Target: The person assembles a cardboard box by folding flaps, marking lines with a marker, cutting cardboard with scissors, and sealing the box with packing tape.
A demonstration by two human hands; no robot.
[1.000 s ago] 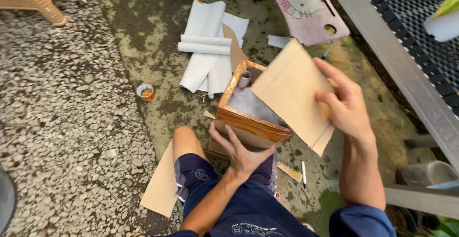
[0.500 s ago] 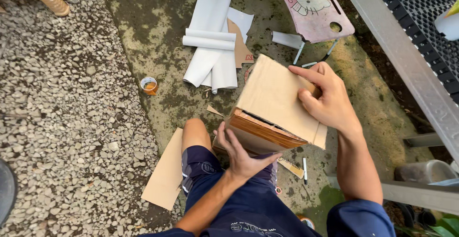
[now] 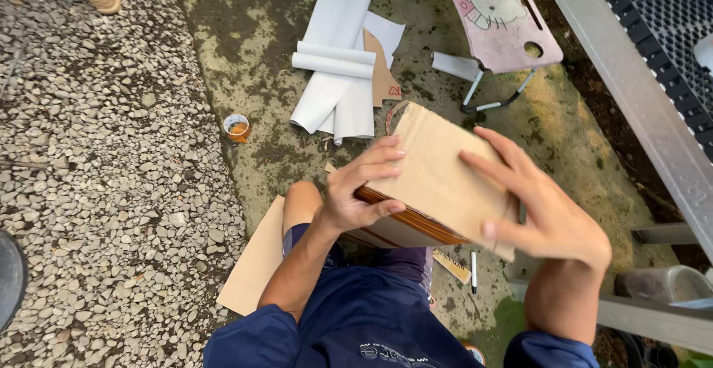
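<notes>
A: Cardboard box (image 3: 434,178), brown, held tilted above the person's lap, over the mossy concrete ground (image 3: 245,78); who has it?

B: Both; the left hand (image 3: 364,186) clasps the near left corner, fingers over the top flap and thumb under the edge; the right hand (image 3: 546,208) lies flat and spread on the right side of the flap, blurred, pressing rather than gripping.

A: How to handle this well?

B: I'd judge the flap wants even pressure; keep the left grip firm at the corner so the box can't twist, and keep the right palm flat so the card isn't creased.

A: Around it?

B: Rolled white paper sheets (image 3: 338,67) lie well apart on the ground; a small tape roll (image 3: 236,126) sits near the gravel (image 3: 111,152); a pen (image 3: 473,262) lies just below the box; a flat cardboard sheet (image 3: 256,260) sits under the left knee; a pink folding table (image 3: 497,11) stands beyond.
</notes>
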